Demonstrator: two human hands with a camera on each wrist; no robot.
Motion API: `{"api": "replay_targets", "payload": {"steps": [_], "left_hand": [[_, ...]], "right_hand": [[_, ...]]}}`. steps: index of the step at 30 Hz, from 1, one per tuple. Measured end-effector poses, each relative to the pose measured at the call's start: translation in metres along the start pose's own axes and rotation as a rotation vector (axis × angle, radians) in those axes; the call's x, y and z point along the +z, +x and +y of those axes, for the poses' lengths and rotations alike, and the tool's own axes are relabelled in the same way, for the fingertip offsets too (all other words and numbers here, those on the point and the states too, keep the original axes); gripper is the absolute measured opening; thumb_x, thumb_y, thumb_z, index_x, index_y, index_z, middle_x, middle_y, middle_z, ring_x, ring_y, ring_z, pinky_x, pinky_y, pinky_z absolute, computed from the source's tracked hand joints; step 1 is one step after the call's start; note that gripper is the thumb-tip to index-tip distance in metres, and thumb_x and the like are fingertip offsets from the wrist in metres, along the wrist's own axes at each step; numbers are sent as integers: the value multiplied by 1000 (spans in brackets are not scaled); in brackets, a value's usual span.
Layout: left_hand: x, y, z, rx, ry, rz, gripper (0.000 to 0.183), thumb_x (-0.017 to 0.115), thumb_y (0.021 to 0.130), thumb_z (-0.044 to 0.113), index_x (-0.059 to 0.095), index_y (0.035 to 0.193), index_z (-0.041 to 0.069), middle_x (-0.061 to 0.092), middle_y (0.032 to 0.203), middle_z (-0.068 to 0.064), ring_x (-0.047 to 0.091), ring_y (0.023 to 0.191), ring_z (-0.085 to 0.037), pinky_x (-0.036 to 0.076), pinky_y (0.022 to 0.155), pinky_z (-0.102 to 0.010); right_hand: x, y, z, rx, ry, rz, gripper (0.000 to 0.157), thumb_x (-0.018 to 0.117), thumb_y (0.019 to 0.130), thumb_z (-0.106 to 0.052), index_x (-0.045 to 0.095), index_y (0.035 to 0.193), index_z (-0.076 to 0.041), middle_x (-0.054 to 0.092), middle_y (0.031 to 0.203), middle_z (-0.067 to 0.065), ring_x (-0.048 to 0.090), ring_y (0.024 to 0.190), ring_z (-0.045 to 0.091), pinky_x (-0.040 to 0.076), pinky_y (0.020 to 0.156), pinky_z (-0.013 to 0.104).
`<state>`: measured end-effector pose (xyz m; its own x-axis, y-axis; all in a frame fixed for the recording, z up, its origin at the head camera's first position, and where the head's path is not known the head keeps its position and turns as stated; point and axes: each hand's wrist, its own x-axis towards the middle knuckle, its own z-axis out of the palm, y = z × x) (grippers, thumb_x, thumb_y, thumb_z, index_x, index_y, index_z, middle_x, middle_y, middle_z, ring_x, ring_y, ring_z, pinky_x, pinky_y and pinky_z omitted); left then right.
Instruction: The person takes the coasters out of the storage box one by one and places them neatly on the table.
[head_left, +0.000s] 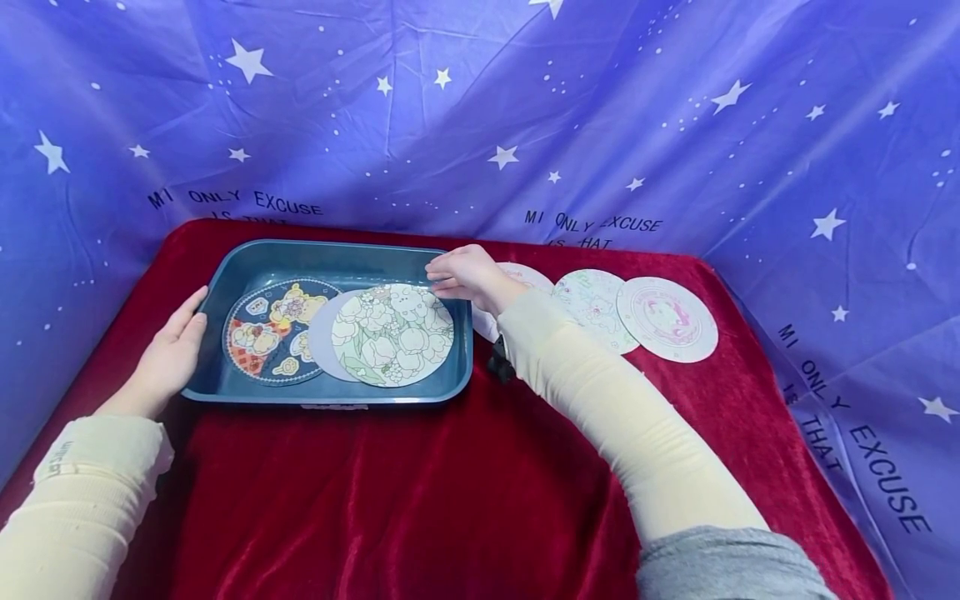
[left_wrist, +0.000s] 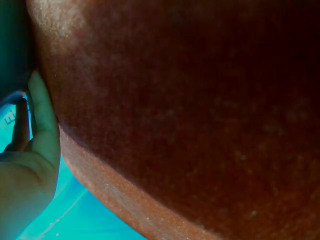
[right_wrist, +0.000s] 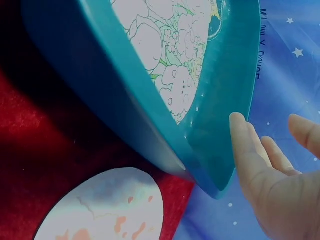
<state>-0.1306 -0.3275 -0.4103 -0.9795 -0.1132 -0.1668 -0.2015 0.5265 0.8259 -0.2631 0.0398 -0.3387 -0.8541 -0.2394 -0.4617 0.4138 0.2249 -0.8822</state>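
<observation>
My left hand (head_left: 171,354) touches the left end of a deep blue tray (head_left: 330,398), its fingers and thumb fairly straight along the side. In the left wrist view that hand (left_wrist: 37,150) lies against the dark tray wall at the left edge. My right hand (head_left: 472,277) is at the tray's far right corner, fingers extended; the right wrist view shows this hand (right_wrist: 275,175) close beside the rim, contact unclear. Inside the tray lie a dark blue round card (head_left: 255,337) with cartoon bears, a plain lavender disc (head_left: 324,342) and a white floral disc (head_left: 393,337) overlapping it.
Right of the tray, round printed cards overlap in a row: a pink-printed disc (head_left: 667,319), a pale green-patterned disc (head_left: 592,304) and another disc (head_left: 528,275) partly hidden by my right wrist. Red velvet cloth (head_left: 405,500) covers the table. A starry blue curtain (head_left: 465,125) hangs behind.
</observation>
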Motion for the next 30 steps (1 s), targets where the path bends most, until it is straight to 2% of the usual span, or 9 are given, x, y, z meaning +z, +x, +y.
{"api": "replay_targets", "payload": {"steps": [9,16,23,30], "left_hand": [[0,0,-1,8,4,3,58,19,108,37,0,159,18,8,158,-36,12,143,-59,11,111,-76],[1,0,-1,10,11,14,57,19,108,36,1,159,17,7,159,-36,10,144,-57,11,112,-75],[0,1,-2,3,5,7,58,19,108,37,0,159,18,6,159,-35,9,144,-58,10,111,-76],[1,1,-2,3,-13,2,58,20,108,38,0,159,19,5,160,-34,8,144,-57,9,111,-76]], "right_hand": [[2,6,0,30,50,23,35,63,94,-3,61,129,6,60,136,23,64,114,35,52,101,40],[5,11,1,42,119,7,39,58,97,-4,55,135,5,56,141,23,57,127,39,48,107,40],[7,16,1,52,150,34,42,60,96,-4,53,137,3,57,140,23,60,123,37,52,102,38],[11,20,6,42,181,47,41,58,97,-4,54,137,3,56,141,24,57,126,39,49,105,39]]}}
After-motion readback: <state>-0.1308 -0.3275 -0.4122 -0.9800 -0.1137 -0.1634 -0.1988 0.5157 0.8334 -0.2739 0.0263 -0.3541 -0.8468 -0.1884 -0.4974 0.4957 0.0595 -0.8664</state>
